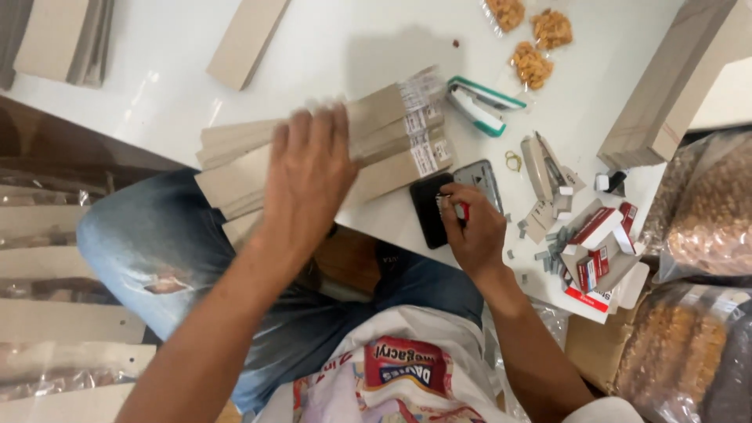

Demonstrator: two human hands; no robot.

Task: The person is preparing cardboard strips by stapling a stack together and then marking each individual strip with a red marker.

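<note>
While the left hand [307, 176] presses flat on a fanned stack of brown card headers [329, 149] at the white table's [164, 86] near edge, the right hand [470, 227] pinches a small red-tipped object beside them; three filled snack packets [533, 35] lie beyond the green stapler [479, 106], many headers unused

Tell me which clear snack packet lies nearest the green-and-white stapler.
The lowest clear packet of orange snacks, just right of the green-and-white stapler; the other two lie higher up.

Single head-worn view, looking steeply down, close over the glossy white rectangular table [329, 55]; wearer's knees below its near edge.
</note>
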